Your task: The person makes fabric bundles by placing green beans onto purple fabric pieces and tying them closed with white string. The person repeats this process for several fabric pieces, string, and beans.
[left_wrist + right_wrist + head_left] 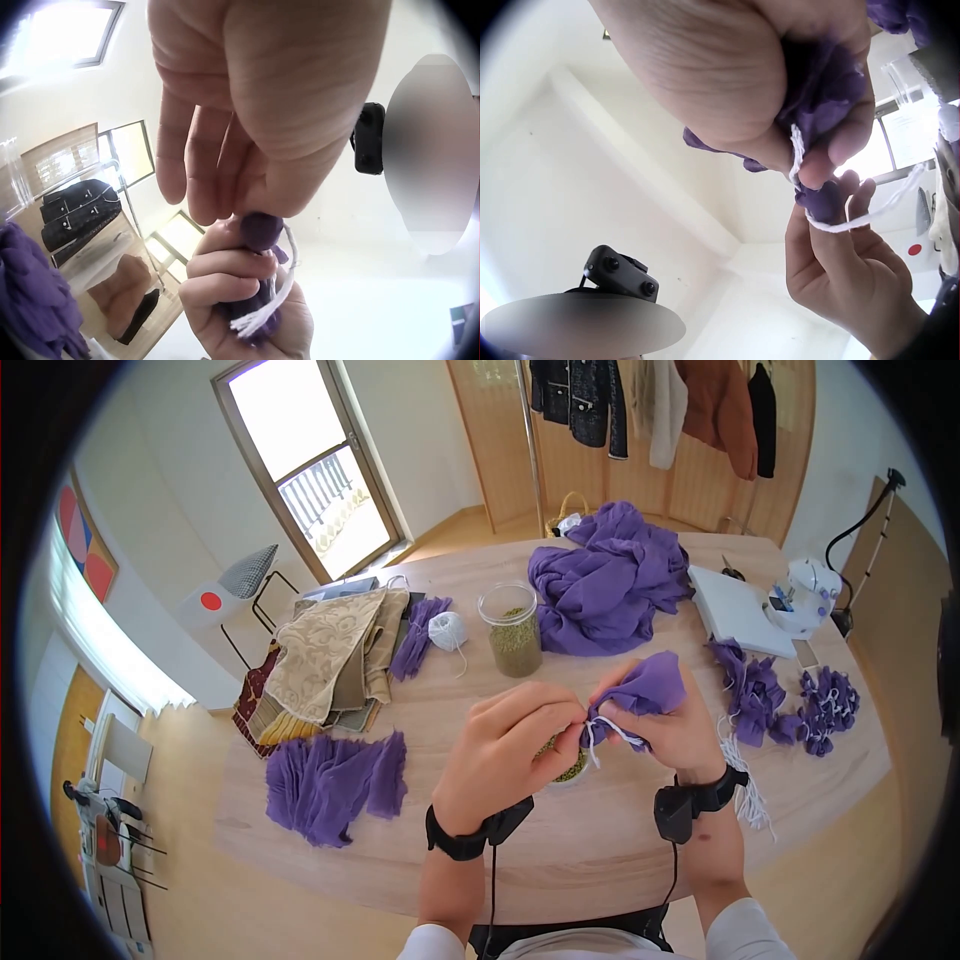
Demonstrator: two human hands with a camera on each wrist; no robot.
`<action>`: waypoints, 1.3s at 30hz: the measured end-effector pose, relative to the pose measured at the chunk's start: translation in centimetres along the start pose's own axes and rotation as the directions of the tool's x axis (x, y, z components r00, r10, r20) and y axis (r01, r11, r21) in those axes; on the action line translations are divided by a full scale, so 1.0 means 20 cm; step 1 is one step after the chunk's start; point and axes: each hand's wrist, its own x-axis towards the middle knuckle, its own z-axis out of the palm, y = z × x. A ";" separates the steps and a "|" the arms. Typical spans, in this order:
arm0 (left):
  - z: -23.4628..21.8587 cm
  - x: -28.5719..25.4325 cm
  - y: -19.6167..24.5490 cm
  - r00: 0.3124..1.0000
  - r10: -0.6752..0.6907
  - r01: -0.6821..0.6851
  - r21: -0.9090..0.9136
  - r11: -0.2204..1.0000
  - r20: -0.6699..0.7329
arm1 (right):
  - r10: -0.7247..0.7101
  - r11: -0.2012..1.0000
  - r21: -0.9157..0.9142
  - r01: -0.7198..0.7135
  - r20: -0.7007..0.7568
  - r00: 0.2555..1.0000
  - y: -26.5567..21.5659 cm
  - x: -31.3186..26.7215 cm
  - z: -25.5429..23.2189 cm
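Observation:
In the head view the right hand [670, 725] grips a bunched piece of purple cloth [650, 685], with white string [620, 732] around it. The left hand [515, 745] pinches a small rounded bulge of that cloth at its left end. Seen from the left wrist, the purple bulge [262, 230] sits between the left fingertips and the curled right hand [244, 292], and string ends [259, 321] hang beside it. The right wrist view shows the string [870, 218] looping below the bulge [821, 201], against the left hand [847, 270].
Beneath the hands is a partly hidden container of green bits [572, 768]. Behind stand a glass jar [515, 640], a string ball [447, 630] and heaped purple cloth [610, 585]. Fabric samples [325, 650] and purple cloth [335, 790] lie left; tied purple pieces [752, 695] and a sewing machine [803, 595] lie right.

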 end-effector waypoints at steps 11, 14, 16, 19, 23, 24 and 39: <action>0.00 0.00 0.01 0.996 0.091 -0.093 0.106 0.990 0.026 | -0.037 0.994 -0.095 0.048 0.113 0.993 -0.01 0.00 -0.02; -0.01 -0.01 0.00 0.997 0.067 -0.069 0.092 0.993 0.027 | -0.070 0.989 -0.123 0.083 0.109 0.992 0.02 0.01 -0.01; 0.00 -0.01 0.00 0.998 0.045 -0.043 0.063 0.997 -0.033 | -0.045 0.994 -0.099 0.054 0.097 0.994 0.04 0.01 -0.01; 0.01 -0.01 -0.02 0.994 -0.030 0.026 -0.038 0.999 -0.106 | -0.051 0.998 -0.021 0.051 0.003 0.999 0.04 0.00 0.02; 0.03 -0.02 -0.02 0.974 -0.195 0.160 -0.255 0.954 -0.118 | -0.058 0.998 0.009 0.058 0.011 0.998 0.05 0.00 0.02; 0.03 -0.03 -0.03 0.970 -0.224 0.184 -0.307 0.934 -0.098 | -0.052 0.998 0.030 0.052 0.017 0.998 0.05 0.01 0.02; 0.01 -0.01 -0.03 0.979 -0.205 0.185 -0.467 0.864 0.008 | -0.071 0.996 0.054 0.071 0.002 0.997 0.06 0.00 -0.02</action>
